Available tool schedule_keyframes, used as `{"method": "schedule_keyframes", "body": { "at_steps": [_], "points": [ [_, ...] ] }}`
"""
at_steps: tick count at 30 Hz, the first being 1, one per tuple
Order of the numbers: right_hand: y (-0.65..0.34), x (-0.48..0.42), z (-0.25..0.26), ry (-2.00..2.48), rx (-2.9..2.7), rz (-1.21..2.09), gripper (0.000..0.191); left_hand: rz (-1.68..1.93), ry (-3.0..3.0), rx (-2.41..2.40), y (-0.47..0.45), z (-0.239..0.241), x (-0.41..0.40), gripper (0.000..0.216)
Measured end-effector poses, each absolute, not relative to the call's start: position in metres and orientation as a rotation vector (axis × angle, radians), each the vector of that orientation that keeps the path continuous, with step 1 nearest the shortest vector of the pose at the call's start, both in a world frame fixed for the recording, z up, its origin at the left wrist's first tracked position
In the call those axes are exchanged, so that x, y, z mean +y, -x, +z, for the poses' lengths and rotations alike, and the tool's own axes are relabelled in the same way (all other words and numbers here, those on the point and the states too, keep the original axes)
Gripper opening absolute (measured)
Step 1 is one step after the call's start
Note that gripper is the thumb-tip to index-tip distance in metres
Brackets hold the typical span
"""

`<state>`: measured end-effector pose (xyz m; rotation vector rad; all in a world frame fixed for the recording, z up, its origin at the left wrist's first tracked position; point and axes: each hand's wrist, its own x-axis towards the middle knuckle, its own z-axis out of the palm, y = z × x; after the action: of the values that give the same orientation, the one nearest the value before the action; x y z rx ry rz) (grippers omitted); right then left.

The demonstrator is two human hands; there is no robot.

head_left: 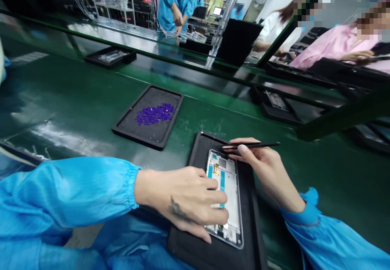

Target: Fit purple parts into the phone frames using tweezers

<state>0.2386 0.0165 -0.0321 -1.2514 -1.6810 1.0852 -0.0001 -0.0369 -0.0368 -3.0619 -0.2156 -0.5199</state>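
My left hand (189, 199) lies on a silver phone frame (229, 180), fingers curled flat over its lower half. The frame rests in a black tray (250, 229) at the near edge of the green belt. My right hand (265, 168) pinches black tweezers (252, 144) held level above the frame's top end, tips pointing left. A second black tray (131, 129) farther left holds a heap of small purple parts (154, 113).
The green conveyor belt (76, 99) runs across the view. More black trays (110, 55) with phone frames sit on the far lane. Other people in blue and pink coats work across the belt. A green metal rail (344, 117) crosses at the right.
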Motion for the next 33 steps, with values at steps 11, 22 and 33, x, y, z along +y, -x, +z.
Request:
{"method": "schedule_keyframes", "body": {
  "at_steps": [11,22,33],
  "points": [
    [-0.242,0.031,-0.041,1.103,-1.441,1.048,0.042,-0.412,3.064,-0.087,0.003,-0.035,-0.078,0.033],
    [-0.263,0.019,-0.022,0.982,-1.365,0.863,0.043,0.069,2.891,-0.523,0.006,-0.034,-0.043,0.011],
    [-0.26,-0.016,-0.031,0.916,-1.868,0.494,0.025,0.322,2.624,-1.009,-0.022,-0.007,0.132,0.029]
  ]
}}
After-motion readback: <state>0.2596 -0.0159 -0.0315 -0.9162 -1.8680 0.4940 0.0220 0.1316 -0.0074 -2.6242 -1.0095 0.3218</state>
